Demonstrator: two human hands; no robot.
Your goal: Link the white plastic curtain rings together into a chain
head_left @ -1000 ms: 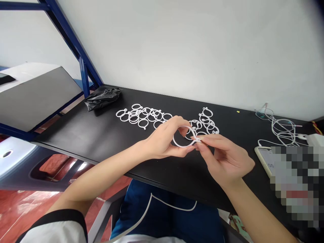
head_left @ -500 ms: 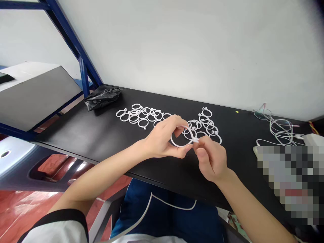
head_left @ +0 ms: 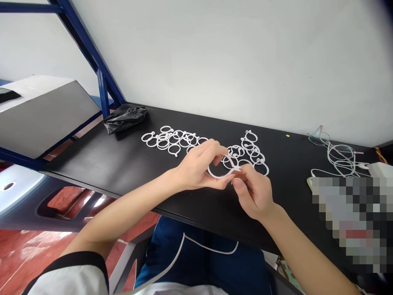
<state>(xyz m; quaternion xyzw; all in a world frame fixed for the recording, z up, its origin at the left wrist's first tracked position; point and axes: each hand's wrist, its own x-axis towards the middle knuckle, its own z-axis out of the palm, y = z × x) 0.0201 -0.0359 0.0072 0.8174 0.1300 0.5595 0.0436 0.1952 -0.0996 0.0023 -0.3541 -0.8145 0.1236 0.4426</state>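
Observation:
A white plastic ring (head_left: pixel 215 175) with a small clasp-like end, much like a curtain ring, is held above the black table. My left hand (head_left: pixel 199 166) grips it from the left, with curled fingers over the top and the thumb along its lower edge. At the ring's right side, where its ends meet, my right hand (head_left: pixel 254 190) pinches with thumb and forefinger. Behind my hands, several similar white rings lie in a left group (head_left: pixel 174 149) and a right group (head_left: pixel 257 155), many overlapping.
On the black table (head_left: pixel 101 164), a crumpled black plastic bag (head_left: pixel 125 119) lies at the left rear. Glasses (head_left: pixel 319 138) and a tangled white cable (head_left: pixel 340 164) lie at the right, near a pixelated area. A pale wall stands behind, with a blue metal frame (head_left: pixel 102 88) at the left.
My right thumb has shifted slightly left and down under the ring's clasp end. My left hand keeps its hold, and the rings on the table stay in place.

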